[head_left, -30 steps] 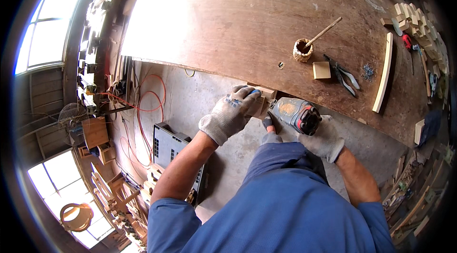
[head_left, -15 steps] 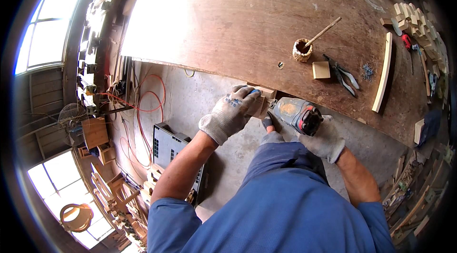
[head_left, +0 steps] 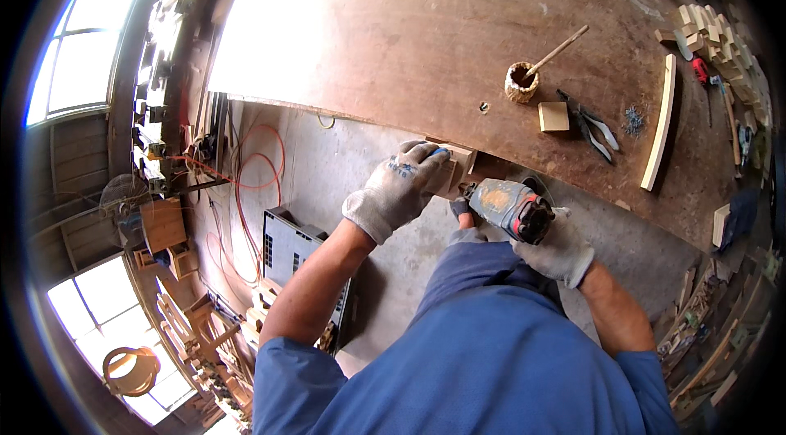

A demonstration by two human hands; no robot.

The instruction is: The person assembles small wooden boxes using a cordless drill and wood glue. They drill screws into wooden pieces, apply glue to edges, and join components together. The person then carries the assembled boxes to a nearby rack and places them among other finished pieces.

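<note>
Steadying wood (head_left: 460,160) at desk (head_left: 409,66) edge, apparently, with curled fingers (head_left: 426,154) of left hand (head_left: 395,189); gripping power tool (head_left: 506,204) in wrapped right hand (head_left: 558,255).

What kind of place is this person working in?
Probably a woodworking workshop: there's a big wooden workbench, a pile of small wood blocks, and a power tool in the person's right hand.

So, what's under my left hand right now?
Your left hand covers part of some pale wood at the edge of the bench. Some wood shows beyond it, toward the power tool. Whatever lies directly beneath the palm is hidden.
</note>
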